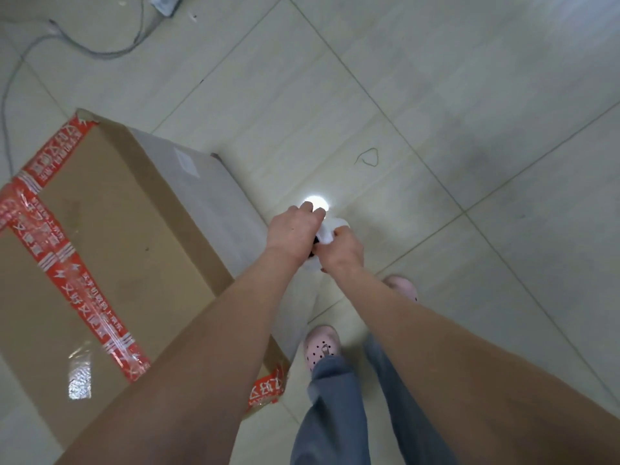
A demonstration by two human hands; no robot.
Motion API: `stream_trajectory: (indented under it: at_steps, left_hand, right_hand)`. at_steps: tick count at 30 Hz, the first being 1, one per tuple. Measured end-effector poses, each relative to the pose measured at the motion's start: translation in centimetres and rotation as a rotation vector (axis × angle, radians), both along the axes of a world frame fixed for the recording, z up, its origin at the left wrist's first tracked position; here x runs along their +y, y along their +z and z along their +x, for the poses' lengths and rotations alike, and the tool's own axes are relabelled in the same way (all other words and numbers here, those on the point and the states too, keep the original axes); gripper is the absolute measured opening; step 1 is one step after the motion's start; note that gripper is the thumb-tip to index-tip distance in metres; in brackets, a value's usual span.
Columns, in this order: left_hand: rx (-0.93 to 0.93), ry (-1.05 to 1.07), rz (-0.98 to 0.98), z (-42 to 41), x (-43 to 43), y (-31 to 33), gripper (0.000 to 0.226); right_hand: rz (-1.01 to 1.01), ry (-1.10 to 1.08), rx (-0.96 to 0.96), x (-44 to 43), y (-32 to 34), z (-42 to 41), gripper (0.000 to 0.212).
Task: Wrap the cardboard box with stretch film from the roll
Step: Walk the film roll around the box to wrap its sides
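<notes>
Standing on tiled floor point(469, 95): cardboard box point(110, 229), red-taped. Left hand point(297, 226) and right hand point(342, 251) both curled round white stretch-film roll point(330, 229) just beside it.

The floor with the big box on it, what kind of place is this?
Probably an indoor packing or storage room: pale tiled floor, a big taped cardboard box standing on it, loose grey cables lying nearby.

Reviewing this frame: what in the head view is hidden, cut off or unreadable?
Stretch film roll: mostly covered by the left hand and right hand; film left unclear.
Cardboard box: left side cut by the frame edge, near corner behind the left forearm.
Red tape print: too blurred to read.
Power strip: cut by top edge.
</notes>
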State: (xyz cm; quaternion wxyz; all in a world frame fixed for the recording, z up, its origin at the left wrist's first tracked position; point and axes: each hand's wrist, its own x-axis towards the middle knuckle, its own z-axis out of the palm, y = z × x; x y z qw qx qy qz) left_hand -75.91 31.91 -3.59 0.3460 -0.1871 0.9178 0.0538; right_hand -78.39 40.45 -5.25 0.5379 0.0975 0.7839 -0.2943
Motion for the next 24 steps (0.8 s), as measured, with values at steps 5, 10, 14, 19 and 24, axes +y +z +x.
stream_trajectory:
  at_steps: [5, 10, 14, 19, 24]
  left_hand:
    - [0.042, 0.184, 0.004, 0.5, -1.3, -0.5, 0.026]
    - [0.132, 0.587, 0.044, 1.5, -4.1, -0.9, 0.024]
    - [0.198, 0.925, 0.055, 1.7, -6.7, -1.4, 0.026]
    - [0.241, 1.356, 0.174, 1.6, -8.7, -1.5, 0.045]
    - [0.227, 0.995, 0.119, 0.5, -11.1, -1.1, 0.035]
  right_hand:
    - [-0.048, 0.198, 0.154, -0.5, 0.4, -0.9, 0.027]
    - [-0.098, 0.255, 0.249, -3.3, 0.9, -1.2, 0.039]
    - [-0.141, 0.2, 0.294, -6.6, 0.8, -2.0, 0.04]
    - [-0.054, 0.173, 0.239, -9.9, 0.4, -2.8, 0.044]
    - [-0.043, 0.265, 0.285, -12.3, 0.9, -4.2, 0.035]
